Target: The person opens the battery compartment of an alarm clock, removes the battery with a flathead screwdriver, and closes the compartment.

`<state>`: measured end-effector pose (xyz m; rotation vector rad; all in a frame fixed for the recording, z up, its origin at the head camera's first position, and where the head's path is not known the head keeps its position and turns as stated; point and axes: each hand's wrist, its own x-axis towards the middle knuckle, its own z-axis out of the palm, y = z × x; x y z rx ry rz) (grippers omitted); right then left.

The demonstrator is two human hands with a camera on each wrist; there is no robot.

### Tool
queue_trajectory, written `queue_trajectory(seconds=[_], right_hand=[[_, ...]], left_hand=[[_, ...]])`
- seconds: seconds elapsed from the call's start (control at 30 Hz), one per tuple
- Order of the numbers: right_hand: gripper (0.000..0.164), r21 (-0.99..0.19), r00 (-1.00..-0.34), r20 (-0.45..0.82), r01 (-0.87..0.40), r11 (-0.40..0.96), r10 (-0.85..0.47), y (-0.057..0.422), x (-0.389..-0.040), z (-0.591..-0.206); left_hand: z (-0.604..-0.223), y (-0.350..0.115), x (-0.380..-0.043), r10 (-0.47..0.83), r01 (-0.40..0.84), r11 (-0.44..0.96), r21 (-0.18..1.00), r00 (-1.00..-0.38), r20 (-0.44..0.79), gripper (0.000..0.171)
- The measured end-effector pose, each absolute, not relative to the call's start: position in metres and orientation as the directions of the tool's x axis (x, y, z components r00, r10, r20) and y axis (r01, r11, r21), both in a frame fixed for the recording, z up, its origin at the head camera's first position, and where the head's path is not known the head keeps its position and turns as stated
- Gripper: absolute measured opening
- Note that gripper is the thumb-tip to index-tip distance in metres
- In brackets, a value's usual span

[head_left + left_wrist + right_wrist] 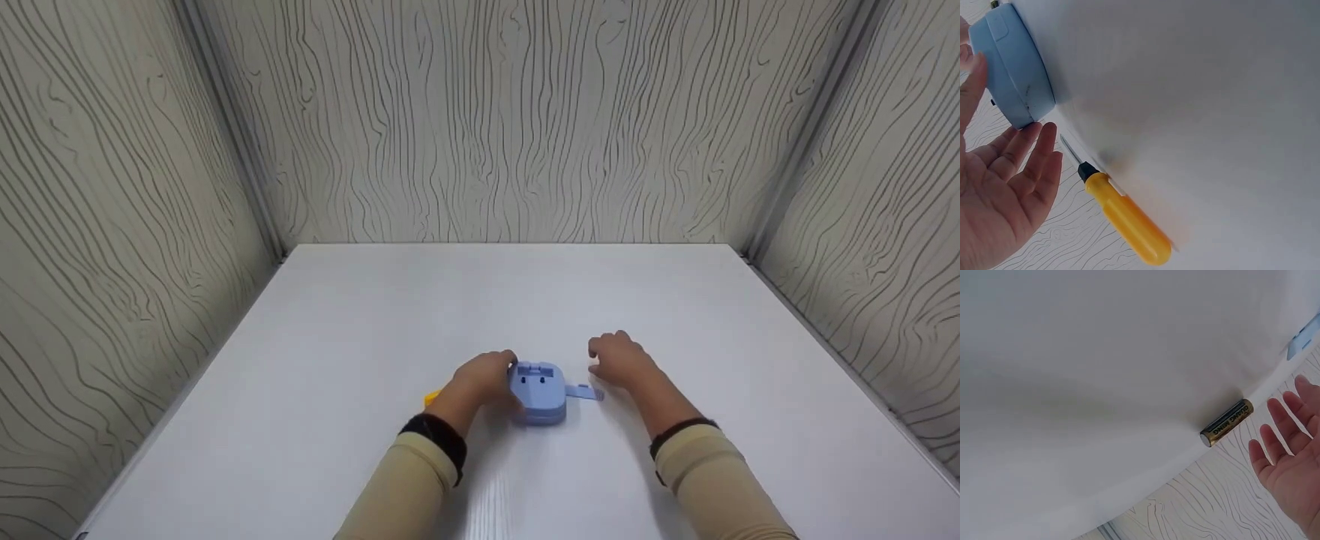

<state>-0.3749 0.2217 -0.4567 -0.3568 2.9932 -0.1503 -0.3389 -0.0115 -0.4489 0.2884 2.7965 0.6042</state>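
A light blue rounded case (538,390) with a small slotted recess on top lies on the white table. My left hand (484,379) grips it from the left, its thumb and fingers on opposite sides, also seen in the left wrist view around the case (1013,67). A narrow blue cover strip (583,391) lies to its right. My right hand (621,358) hovers beyond the strip with loosely bent fingers and holds nothing. Close to its fingertips in the right wrist view lies a black and gold battery (1227,422), which the head view does not show.
Left of the case lies a yellow-handled screwdriver (1129,219), mostly hidden behind my left hand in the head view. The white table (375,300) meets wood-grain patterned panels (480,135) at the back and sides.
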Motion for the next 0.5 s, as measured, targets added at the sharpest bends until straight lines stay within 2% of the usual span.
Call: queue_trajectory(seconds=[0.2,0.5], right_hand=[[0.009,-0.165,-0.938,-0.146,-0.291,0.942,-0.315,0.207,-0.371,-0.454],[0.004,-0.242,-0.929,-0.241,-0.223,0.944,-0.281,0.195,-0.366,-0.455]], left_hand=[[-0.449,-0.010,-0.340,0.229,0.105,0.890,0.444,-0.945,-0.234,0.077],[-0.448,-0.012,-0.340,0.234,0.108,0.893,0.437,-0.941,-0.244,0.074]])
